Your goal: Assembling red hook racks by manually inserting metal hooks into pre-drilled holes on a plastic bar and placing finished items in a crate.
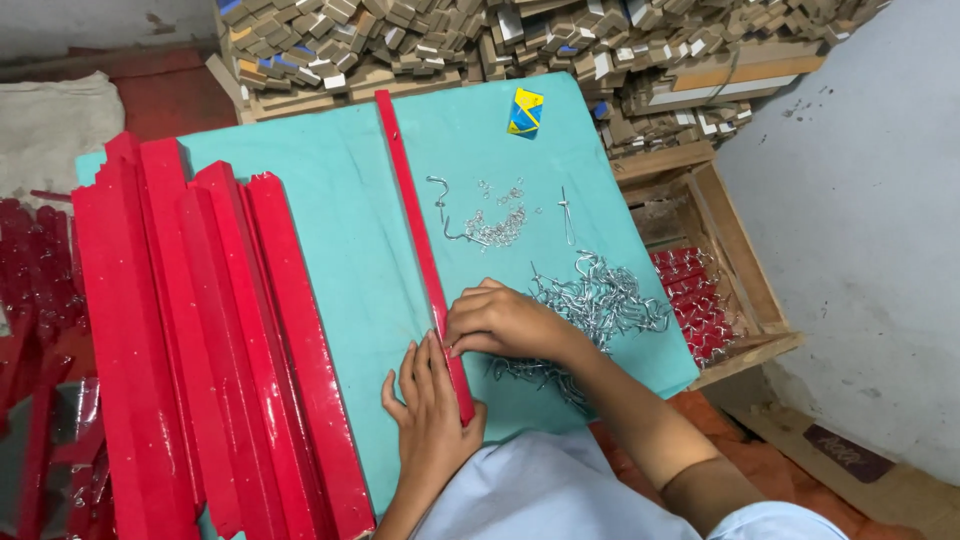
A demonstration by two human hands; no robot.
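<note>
Over on the far left, a stack of long red strips lay side by side on the teal surface, running from the back edge right down to the near one. Next along, the left hand lay flat, fingers together, pressing on the near end of a single red strip rather than gripping it. That strip stretched away up the cloth towards the back. Right beside it, the right hand was curled, fingertips pinched against the strip's edge just above the left hand; whether a hook sat between those fingertips could not be told. Behind the right wrist, a tangled heap of silver wire hooks was spread out, and a smaller scatter of hooks lay farther back. A small yellow and blue packet sat near the back edge. Off to the right, a wooden crate held red pieces, and stacked wooden blocks filled the background
</note>
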